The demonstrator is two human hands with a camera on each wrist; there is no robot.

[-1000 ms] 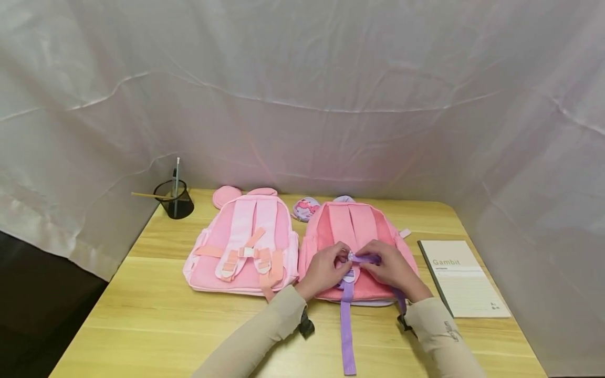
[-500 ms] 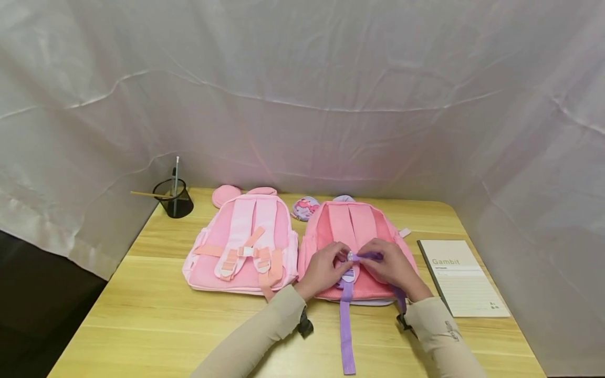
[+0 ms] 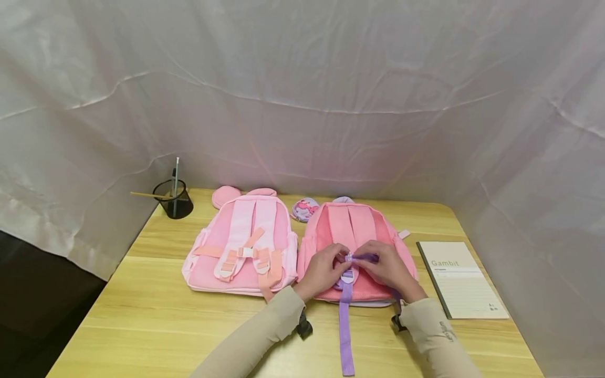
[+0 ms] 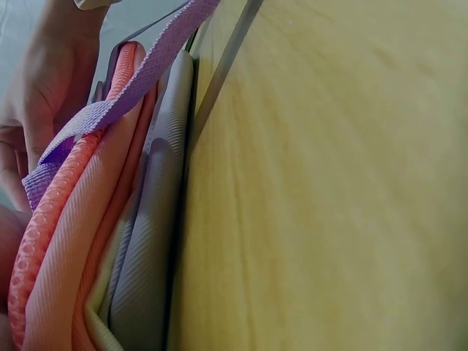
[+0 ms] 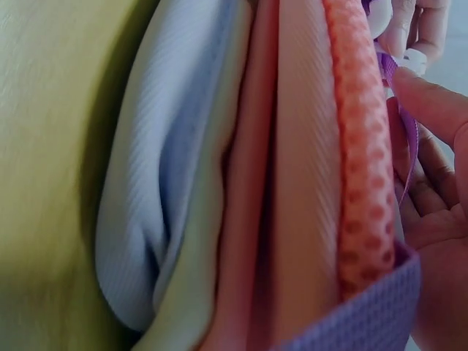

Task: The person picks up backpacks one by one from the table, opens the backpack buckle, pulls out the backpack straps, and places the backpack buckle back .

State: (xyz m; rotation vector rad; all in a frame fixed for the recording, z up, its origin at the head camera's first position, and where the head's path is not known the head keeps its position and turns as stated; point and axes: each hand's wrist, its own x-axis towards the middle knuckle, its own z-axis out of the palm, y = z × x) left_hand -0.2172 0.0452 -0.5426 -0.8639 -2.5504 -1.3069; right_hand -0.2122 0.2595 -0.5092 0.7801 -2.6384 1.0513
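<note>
- The small white plastic buckle (image 3: 348, 257) is right of centre, in the lower half of the head view, over the coral-pink, mesh-backed backpack (image 3: 317, 239).
- My left hand (image 3: 321, 273) is the nearer one: its fingers pinch the buckle from the left.
- The flat purple woven strap (image 3: 366, 258) lies just right of the buckle, its long axis running sideways across the frame; my right hand (image 3: 388, 268) pinches it, fingers close to the buckle.
- Whether the strap passes through the buckle, I cannot tell.
- Below, a loose purple webbing tail (image 3: 346, 336) stretches over the yellow wood-grain worktop (image 3: 156, 331) towards the bottom edge.
</note>
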